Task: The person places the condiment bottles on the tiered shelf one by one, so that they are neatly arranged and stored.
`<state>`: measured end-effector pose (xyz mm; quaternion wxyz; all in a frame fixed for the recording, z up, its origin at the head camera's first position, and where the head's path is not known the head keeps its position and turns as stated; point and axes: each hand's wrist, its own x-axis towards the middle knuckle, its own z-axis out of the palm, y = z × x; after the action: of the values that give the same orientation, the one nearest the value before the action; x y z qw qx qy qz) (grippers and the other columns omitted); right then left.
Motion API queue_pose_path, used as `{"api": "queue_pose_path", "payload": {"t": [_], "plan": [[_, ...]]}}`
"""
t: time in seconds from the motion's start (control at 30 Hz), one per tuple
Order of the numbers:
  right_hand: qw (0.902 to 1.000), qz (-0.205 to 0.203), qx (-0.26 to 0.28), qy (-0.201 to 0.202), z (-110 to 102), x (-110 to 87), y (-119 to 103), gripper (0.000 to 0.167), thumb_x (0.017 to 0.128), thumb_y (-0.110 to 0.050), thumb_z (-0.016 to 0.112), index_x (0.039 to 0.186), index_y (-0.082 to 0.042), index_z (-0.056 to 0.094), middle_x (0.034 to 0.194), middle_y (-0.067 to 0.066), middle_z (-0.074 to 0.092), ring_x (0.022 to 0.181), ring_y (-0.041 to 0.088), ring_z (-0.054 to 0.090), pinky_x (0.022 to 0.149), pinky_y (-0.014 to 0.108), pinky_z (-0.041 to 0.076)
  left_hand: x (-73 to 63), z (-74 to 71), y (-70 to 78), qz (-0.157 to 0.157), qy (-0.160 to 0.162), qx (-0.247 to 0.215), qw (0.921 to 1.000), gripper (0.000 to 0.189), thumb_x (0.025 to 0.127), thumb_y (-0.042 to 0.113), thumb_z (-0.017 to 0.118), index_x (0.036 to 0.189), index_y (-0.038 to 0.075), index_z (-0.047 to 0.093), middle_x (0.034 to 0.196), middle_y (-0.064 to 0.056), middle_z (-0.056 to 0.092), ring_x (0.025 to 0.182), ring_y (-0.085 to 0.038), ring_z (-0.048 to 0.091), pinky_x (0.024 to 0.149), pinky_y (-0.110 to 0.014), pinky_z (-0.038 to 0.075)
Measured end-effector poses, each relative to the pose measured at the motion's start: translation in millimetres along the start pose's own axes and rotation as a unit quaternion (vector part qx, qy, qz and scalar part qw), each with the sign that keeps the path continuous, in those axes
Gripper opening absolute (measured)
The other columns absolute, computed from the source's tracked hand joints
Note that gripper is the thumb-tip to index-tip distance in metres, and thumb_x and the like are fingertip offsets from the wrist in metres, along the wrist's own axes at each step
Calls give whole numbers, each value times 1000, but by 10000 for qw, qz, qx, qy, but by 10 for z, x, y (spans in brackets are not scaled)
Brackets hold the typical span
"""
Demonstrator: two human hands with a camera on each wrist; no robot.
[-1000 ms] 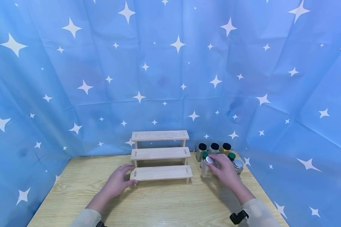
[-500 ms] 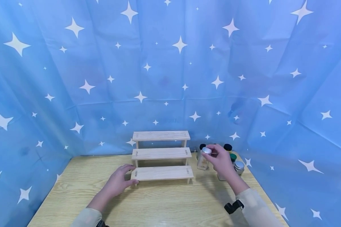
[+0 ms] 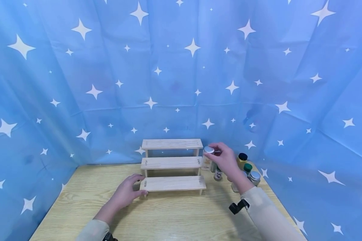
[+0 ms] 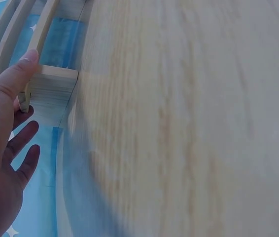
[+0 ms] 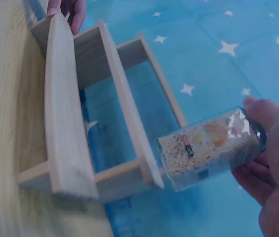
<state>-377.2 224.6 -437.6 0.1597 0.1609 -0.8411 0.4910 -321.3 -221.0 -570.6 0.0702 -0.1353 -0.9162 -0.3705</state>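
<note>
A three-tier wooden display rack (image 3: 172,182) stands on the table against the curtain. My left hand (image 3: 125,192) grips the left end of its lowest step, thumb on top and index finger beneath in the left wrist view; the other fingers hang free. In my right hand (image 3: 227,162) is a clear glass spice jar (image 5: 208,148) with a silver lid, full of pale grains. Fingers and thumb hold it near the lid. In the head view the jar overlaps the right end of the middle step, raised off the tabletop.
Behind and below my right hand stands a small spice jar (image 3: 218,174). Farther right are a black-lidded yellow jar (image 3: 242,161), a green-lidded jar (image 3: 247,168) and a silver-lidded jar (image 3: 254,177). A blue starred curtain (image 3: 169,83) borders the wooden table (image 3: 169,217).
My right hand has lifted the silver-lidded spice jar from among the other jars and carried it up and left to the rack's right end. The left hand stays on the rack.
</note>
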Motion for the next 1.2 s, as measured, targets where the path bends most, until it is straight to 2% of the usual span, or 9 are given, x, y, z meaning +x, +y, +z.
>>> {"api": "queue_pose_path", "payload": {"t": [0.2,0.43,0.57,0.73,0.93,1.2], "plan": [[9997,-230,71,-8,164,243,-179,39,97,-28,90,130,-11,76,118,6,71,105,27,73,87,32,66,4,-9,-3,-51,-28,11,10000,75,88,41,94,151,13,66,156,-8,63,147,-39,55,123,-62,43],[9973,-574,452,41,395,586,-347,40,98,-22,89,130,-1,75,117,15,73,102,29,75,85,31,66,-6,-22,6,13,4,186,9998,75,89,45,93,151,12,66,156,-11,62,147,-41,55,122,-64,43],[9957,-590,705,67,562,755,-511,38,97,-20,90,126,-2,76,115,13,72,101,29,75,87,33,66,-13,-28,18,48,-28,318,9995,76,90,46,91,151,10,66,157,-13,61,147,-42,54,123,-64,43],[9956,-665,652,-55,800,942,-735,36,96,-21,91,125,-5,77,116,11,71,102,28,74,91,39,66,-16,-31,59,59,20,369,9993,74,90,45,92,150,10,67,155,-13,63,145,-42,56,122,-64,44],[9957,-548,720,-217,1047,1149,-822,44,95,-21,92,130,1,75,116,11,71,103,27,72,92,39,65,-5,-33,107,97,24,505,9987,71,89,42,93,148,10,68,153,-11,64,143,-40,58,121,-62,45],[9945,-320,940,-343,1327,1304,-891,49,97,-25,91,134,1,74,121,17,71,108,28,68,96,43,62,10,-36,72,248,68,830,9962,69,90,40,93,147,9,69,152,-11,65,141,-39,60,121,-60,46]]}}
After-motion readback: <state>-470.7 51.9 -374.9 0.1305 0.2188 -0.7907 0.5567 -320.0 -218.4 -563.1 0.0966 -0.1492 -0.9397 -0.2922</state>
